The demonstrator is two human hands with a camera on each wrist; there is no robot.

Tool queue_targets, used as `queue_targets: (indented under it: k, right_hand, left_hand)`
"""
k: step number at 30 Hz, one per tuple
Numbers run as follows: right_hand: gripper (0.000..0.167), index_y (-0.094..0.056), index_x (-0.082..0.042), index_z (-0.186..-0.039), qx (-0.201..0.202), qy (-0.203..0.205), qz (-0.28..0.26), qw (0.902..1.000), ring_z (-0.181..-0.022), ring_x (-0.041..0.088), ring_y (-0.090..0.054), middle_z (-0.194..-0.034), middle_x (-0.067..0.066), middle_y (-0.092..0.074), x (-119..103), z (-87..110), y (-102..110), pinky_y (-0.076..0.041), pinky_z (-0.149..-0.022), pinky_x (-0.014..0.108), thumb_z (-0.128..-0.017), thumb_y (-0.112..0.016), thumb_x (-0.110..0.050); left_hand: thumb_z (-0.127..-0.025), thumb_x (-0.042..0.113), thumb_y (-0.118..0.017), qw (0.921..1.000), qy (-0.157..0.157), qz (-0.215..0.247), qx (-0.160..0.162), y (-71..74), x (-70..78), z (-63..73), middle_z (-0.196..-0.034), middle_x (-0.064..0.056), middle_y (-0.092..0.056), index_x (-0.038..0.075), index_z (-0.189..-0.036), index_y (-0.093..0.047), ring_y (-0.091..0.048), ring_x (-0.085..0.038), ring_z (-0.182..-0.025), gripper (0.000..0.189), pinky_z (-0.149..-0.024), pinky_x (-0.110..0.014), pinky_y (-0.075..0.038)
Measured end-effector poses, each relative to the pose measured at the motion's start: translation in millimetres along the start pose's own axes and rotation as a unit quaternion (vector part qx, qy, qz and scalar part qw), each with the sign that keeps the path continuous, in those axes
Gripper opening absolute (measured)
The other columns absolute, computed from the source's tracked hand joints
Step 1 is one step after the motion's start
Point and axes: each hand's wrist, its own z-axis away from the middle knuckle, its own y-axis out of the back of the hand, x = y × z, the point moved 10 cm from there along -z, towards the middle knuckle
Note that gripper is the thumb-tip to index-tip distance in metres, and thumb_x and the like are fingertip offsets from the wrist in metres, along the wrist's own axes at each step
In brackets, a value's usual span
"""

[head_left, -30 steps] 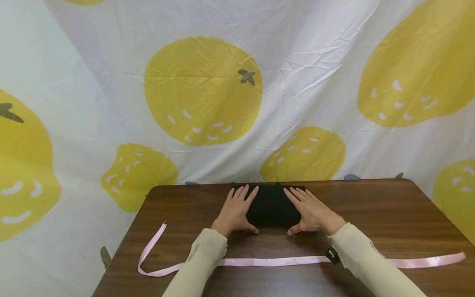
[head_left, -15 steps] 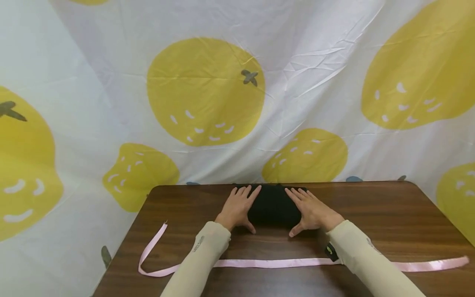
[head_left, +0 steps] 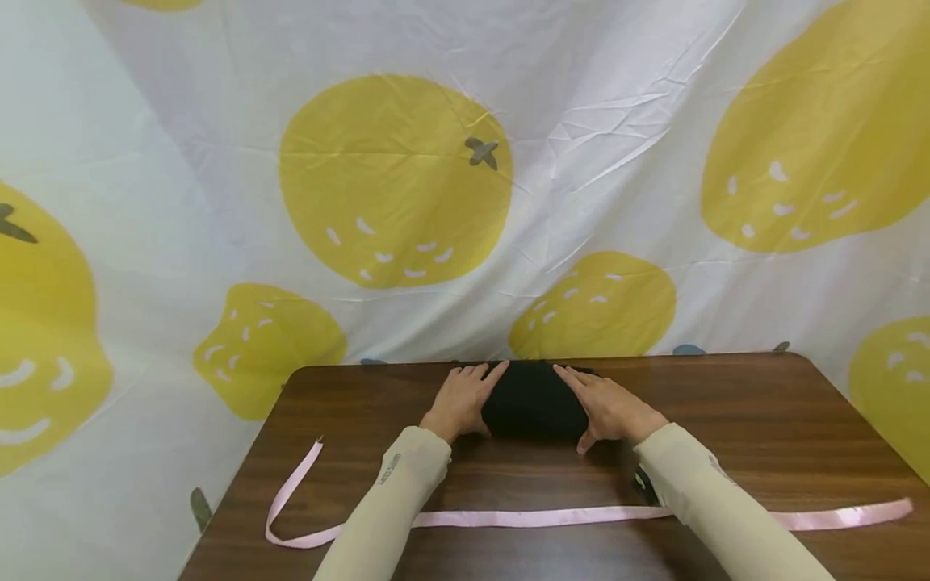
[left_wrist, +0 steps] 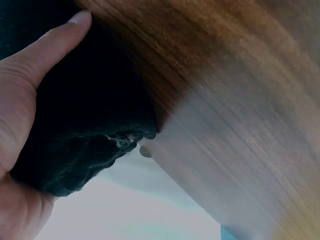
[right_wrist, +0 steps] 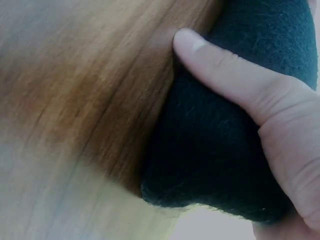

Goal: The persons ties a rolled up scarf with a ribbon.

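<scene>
Black cloth (head_left: 535, 403) sits at far edge of counter (head_left: 741, 420), centre. Left hand (head_left: 460, 402) and right hand (head_left: 612, 407) grip its two ends, fingers clamped on it, thumbs near side, probably to keep it compact. Pink ribbon (head_left: 538, 518) lies nearer, clear of it.

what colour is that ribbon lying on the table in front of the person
Pale pink; the ribbon shows best in the head view.

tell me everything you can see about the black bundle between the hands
The black bundle looks like soft, fuzzy fabric, rolled or folded, with an uneven left end. It lies crosswise on the wood-grained table, near the far edge. The left hand and right hand grip its ends, thumbs on the near side.
</scene>
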Motion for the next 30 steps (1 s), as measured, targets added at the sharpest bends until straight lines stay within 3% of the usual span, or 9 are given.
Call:
queue_targets:
  k: [5, 12, 16, 18, 21, 25, 30]
  right_hand:
    - [0.122, -0.024, -0.001, -0.154, 0.003, -0.003, 0.007, 1.0000, -0.111, 0.044, -0.060, -0.144, 0.028, -0.047, 2.1, -1.9, 2.0, -0.049, -0.094, 0.053, -0.059, -0.097, -0.022]
    - [0.112, -0.025, 0.001, -0.151, 0.039, 0.003, 0.012, 0.9991, -0.089, 0.039, -0.067, -0.138, 0.026, -0.053, 3.7, -0.4, 3.5, -0.054, -0.083, 0.048, -0.060, -0.089, -0.005]
    - [0.107, -0.027, 0.004, -0.147, 0.068, 0.011, 0.015, 0.9975, -0.081, 0.038, -0.067, -0.115, 0.026, -0.064, 2.9, -1.1, 6.5, -0.055, -0.076, 0.047, -0.058, -0.086, -0.003]
    - [0.104, -0.028, 0.005, -0.145, 0.071, 0.012, 0.016, 0.9973, -0.077, 0.037, -0.067, -0.099, 0.022, -0.068, 1.8, -2.9, 6.8, -0.055, -0.072, 0.046, -0.060, -0.086, -0.003]
    - [0.100, -0.029, 0.006, -0.143, 0.068, 0.009, 0.014, 0.9976, -0.073, 0.034, -0.066, -0.088, 0.017, -0.068, 1.0, -5.1, 6.0, -0.055, -0.070, 0.045, -0.064, -0.088, -0.006]
    - [0.094, -0.032, 0.005, -0.138, 0.068, -0.006, 0.004, 0.9976, -0.068, 0.029, -0.066, -0.085, 0.014, -0.067, 3.1, -5.3, 6.7, -0.055, -0.067, 0.042, -0.066, -0.090, -0.011]
    - [0.084, -0.040, 0.002, -0.127, 0.098, -0.001, 0.012, 0.9951, -0.070, 0.030, -0.066, -0.097, 0.017, -0.065, 0.8, -0.3, 13.4, -0.055, -0.067, 0.042, -0.062, -0.092, -0.010]
  left_hand:
    - [-0.066, 0.047, -0.091, 0.9998, -0.002, -0.009, 0.019, 2.4, 2.6, -0.4, -0.142, -0.010, -0.053, 0.020, -0.157, -0.023, -0.054, -0.029, -0.126, 0.116, -0.104, -0.044, -0.043]
    - [-0.066, 0.049, -0.090, 0.9985, -0.003, -0.028, 0.047, 2.9, 3.3, -2.0, -0.123, -0.008, -0.063, 0.019, -0.152, -0.033, -0.063, -0.027, -0.108, 0.107, -0.092, -0.041, -0.051]
    - [-0.067, 0.050, -0.089, 0.9982, 0.002, -0.031, 0.051, 3.9, 0.8, -2.7, -0.120, -0.006, -0.065, 0.019, -0.151, -0.035, -0.065, -0.026, -0.104, 0.105, -0.089, -0.039, -0.052]
    - [-0.067, 0.048, -0.089, 0.9982, 0.008, -0.027, 0.054, 4.4, -1.4, -0.4, -0.119, -0.006, -0.065, 0.019, -0.150, -0.035, -0.066, -0.025, -0.102, 0.103, -0.089, -0.039, -0.052]
    - [-0.068, 0.045, -0.089, 0.9978, 0.016, -0.023, 0.060, 5.0, -3.8, 3.5, -0.117, -0.006, -0.066, 0.019, -0.149, -0.037, -0.066, -0.025, -0.100, 0.100, -0.088, -0.039, -0.053]
    - [-0.069, 0.043, -0.089, 0.9977, 0.017, -0.022, 0.061, 5.6, -3.7, 5.7, -0.117, -0.005, -0.065, 0.020, -0.148, -0.037, -0.066, -0.024, -0.099, 0.097, -0.087, -0.038, -0.053]
    - [-0.070, 0.044, -0.088, 0.9982, 0.010, -0.013, 0.058, 6.2, -2.2, 8.5, -0.120, -0.006, -0.065, 0.019, -0.149, -0.036, -0.066, -0.024, -0.101, 0.097, -0.087, -0.038, -0.053]
